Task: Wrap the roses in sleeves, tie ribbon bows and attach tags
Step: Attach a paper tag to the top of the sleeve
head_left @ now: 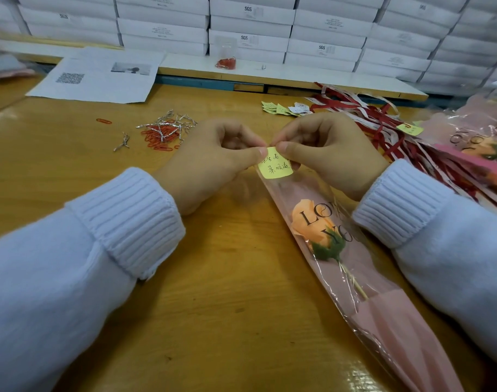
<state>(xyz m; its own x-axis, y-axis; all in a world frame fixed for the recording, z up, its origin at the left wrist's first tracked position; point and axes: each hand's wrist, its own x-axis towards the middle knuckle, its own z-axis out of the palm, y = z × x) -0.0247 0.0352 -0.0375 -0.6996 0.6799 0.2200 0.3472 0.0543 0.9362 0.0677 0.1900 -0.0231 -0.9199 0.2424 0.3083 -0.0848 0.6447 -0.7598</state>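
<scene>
Rose [312, 222] in plastic sleeve [383, 321], diagonal on desk [213, 306], yellow tag [275, 165] at its far end.
Left hand [210, 162] and right hand [329, 154]: thumb and fingers pinched together on the tag's top edge. Sleeve probably light, crinkly, slippery; paper tag flimsy, best held by its edges. Ribbons [369, 117] and paper clips [156, 137] beyond.
</scene>
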